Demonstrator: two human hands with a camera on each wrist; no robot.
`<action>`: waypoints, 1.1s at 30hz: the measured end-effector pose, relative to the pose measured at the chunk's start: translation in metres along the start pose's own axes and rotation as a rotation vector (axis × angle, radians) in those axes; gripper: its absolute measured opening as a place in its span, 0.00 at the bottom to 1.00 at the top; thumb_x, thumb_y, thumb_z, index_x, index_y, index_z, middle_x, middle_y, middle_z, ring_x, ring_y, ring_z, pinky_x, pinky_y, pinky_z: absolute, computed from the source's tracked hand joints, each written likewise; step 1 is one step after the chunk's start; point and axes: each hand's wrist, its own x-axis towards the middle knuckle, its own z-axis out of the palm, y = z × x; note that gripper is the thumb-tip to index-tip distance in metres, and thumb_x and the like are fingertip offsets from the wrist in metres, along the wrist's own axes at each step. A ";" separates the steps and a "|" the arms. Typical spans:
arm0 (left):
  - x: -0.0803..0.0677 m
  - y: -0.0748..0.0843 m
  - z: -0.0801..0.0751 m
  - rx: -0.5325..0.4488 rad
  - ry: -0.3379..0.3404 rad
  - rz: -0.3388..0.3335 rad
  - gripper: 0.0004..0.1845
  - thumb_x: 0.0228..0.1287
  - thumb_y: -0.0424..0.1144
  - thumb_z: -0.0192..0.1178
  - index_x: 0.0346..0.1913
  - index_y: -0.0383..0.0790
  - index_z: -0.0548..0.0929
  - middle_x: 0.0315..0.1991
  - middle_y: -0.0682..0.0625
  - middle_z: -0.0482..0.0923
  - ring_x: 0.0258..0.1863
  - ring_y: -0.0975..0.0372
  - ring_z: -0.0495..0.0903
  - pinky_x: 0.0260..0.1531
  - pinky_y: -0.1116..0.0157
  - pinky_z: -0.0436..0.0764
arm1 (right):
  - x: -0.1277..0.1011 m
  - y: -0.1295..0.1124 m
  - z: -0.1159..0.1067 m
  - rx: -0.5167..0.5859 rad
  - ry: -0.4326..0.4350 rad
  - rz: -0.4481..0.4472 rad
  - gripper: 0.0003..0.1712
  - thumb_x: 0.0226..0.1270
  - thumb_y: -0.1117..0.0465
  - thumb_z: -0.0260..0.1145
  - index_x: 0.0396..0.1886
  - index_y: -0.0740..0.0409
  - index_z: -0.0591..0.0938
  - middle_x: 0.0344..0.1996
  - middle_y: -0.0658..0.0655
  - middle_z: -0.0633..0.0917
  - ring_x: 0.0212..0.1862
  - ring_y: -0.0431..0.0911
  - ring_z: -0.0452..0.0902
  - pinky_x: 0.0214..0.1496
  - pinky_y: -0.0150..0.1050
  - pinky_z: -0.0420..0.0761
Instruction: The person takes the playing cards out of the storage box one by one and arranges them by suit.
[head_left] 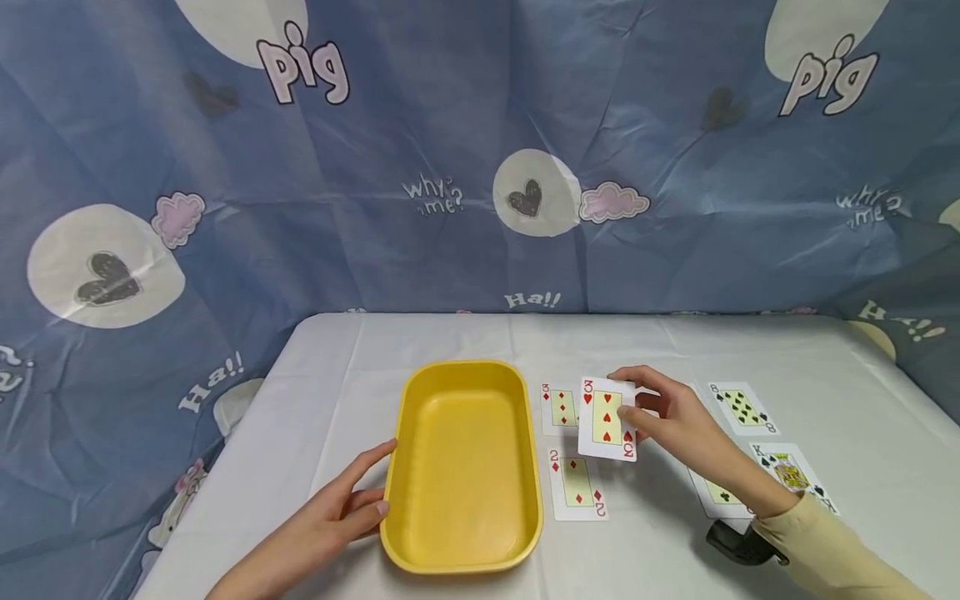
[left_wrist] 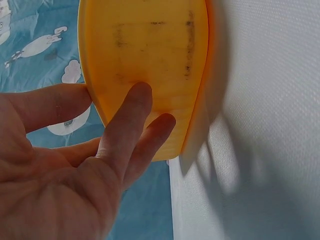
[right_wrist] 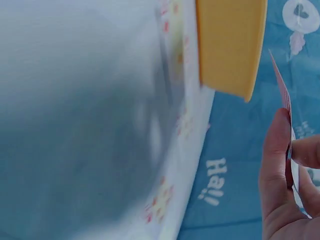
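Right hand (head_left: 678, 417) pinches thin glossy three-of-hearts card (head_left: 606, 419), lifted above the cloth-covered tabletop (head_left: 750, 342). Left hand (head_left: 330, 517), fingers straight, rests against smooth yellow rounded-rectangular tray (head_left: 461, 533).

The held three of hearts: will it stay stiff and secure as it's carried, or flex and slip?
The three of hearts looks thin and glossy, so it probably flexes easily and weighs little. The right hand pinches only its right edge, so it could pivot or slide. Laid flat on the table, it likely resists lifting.

Yellow tray (head_left: 465, 542), red-hearted card (head_left: 606, 418)
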 end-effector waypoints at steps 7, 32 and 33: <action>-0.001 0.001 0.000 0.005 0.005 -0.010 0.38 0.77 0.42 0.52 0.79 0.49 0.44 0.67 0.34 0.67 0.63 0.49 0.72 0.57 0.56 0.76 | -0.017 0.015 -0.011 -0.113 -0.020 0.081 0.23 0.65 0.68 0.68 0.59 0.56 0.78 0.49 0.62 0.78 0.36 0.45 0.81 0.31 0.42 0.84; -0.003 0.000 0.000 0.022 0.014 -0.010 0.38 0.77 0.44 0.52 0.80 0.49 0.44 0.65 0.34 0.69 0.62 0.49 0.73 0.57 0.56 0.76 | -0.032 0.031 -0.014 -0.621 -0.095 0.064 0.22 0.54 0.65 0.75 0.51 0.50 0.85 0.39 0.49 0.74 0.31 0.38 0.66 0.28 0.32 0.68; -0.003 0.000 0.000 0.025 0.014 -0.010 0.38 0.77 0.44 0.52 0.80 0.49 0.44 0.65 0.34 0.69 0.62 0.49 0.73 0.57 0.56 0.76 | -0.032 0.031 -0.014 -0.621 -0.087 0.057 0.23 0.54 0.65 0.74 0.52 0.50 0.84 0.41 0.49 0.74 0.31 0.37 0.66 0.28 0.32 0.68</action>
